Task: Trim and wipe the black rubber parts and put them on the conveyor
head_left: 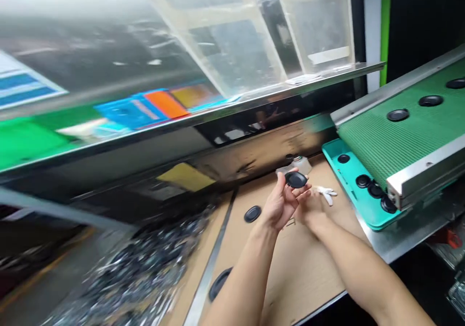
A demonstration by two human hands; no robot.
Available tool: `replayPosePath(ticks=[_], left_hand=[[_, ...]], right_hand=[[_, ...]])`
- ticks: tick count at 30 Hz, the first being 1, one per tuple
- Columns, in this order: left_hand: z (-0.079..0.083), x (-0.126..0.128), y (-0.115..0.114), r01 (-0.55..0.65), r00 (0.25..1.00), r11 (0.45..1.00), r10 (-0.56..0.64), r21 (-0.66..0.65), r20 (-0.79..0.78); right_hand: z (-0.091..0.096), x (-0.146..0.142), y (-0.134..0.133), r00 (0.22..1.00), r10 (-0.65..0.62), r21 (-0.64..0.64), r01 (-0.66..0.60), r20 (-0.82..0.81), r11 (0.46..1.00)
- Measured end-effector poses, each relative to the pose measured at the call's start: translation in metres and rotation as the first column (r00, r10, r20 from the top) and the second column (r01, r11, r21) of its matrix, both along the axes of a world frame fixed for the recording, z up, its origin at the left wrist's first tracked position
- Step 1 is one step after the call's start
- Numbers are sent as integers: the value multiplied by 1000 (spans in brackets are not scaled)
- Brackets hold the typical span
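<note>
Black disc (296,179) gripped in left hand (279,204), right hand (312,210) just beside it, its grip unclear, above cardboard-topped table (301,277).

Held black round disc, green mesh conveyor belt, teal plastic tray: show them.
Black round disc (296,179), head view, top face.
Green mesh conveyor belt (395,142), head view, mesh surface.
Teal plastic tray (354,200), head view, floor.

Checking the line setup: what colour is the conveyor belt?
The belt is green mesh, clearest in the head view.

The cardboard-covered surface (298,277) carries a flat black disc (252,213), another black disc (219,284) touching a metal strip (224,219), a crumpled white glove (326,194), a small clear bottle (296,165) and a teal tray (358,202) holding more discs.
</note>
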State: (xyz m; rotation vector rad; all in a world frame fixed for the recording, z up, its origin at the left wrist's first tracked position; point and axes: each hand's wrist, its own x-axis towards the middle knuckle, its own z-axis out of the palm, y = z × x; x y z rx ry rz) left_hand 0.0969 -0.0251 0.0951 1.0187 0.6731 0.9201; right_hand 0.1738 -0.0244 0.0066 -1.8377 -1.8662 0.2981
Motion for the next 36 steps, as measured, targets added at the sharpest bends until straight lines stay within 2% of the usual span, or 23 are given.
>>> replayPosePath(ticks=[3,5,7,10,13,17,20,22,24,27,29,31,33,36], left_hand=[[-33,-58,2,-86,983,978,114,-191,141],[-55,-83,5,-109,959,959,171,-263,225],[-72,-97,9,-115,927,943,215,-312,309],[-84,-99,16,-89,892,925,239,-369,383],[-89,-94,21,-74,880,924,237,-375,411],[-94,-91,22,-54,885,931,212,-361,415],[-97,-89,20,-54,893,936,200,-347,402],[-97,-85,19,-72,891,939,213,-337,401],[-95,-84,20,-75,882,936,222,-343,415],[-87,-88,23,-31,881,920,210,-391,424],[-82,-94,22,17,887,912,176,-409,428],[-77,-99,20,62,888,920,126,-386,443],[-76,-101,18,77,891,943,81,-325,447],[-78,-101,16,-21,936,963,113,-268,334]], right_hand=[[-2,-1,0,999,-22,5,22,42,1000],[-2,1,2,998,-50,38,48,34,998],[0,1,4,994,-100,92,104,-51,990],[5,-10,2,972,-112,221,158,-209,962],[7,-33,-11,982,-3,304,61,-189,951],[5,-62,-30,989,143,301,-147,34,942],[5,-68,-30,988,124,278,-145,90,950],[5,-64,-23,995,103,282,-100,3,954],[6,-54,-15,982,92,315,-36,-163,948],[8,-37,-6,921,12,311,119,-389,943],[11,-29,-2,886,-34,271,178,-462,946],[15,-23,-2,872,7,270,144,-490,952],[20,-21,-3,870,104,312,60,-482,948],[29,-19,-7,885,222,367,-64,-409,928]])
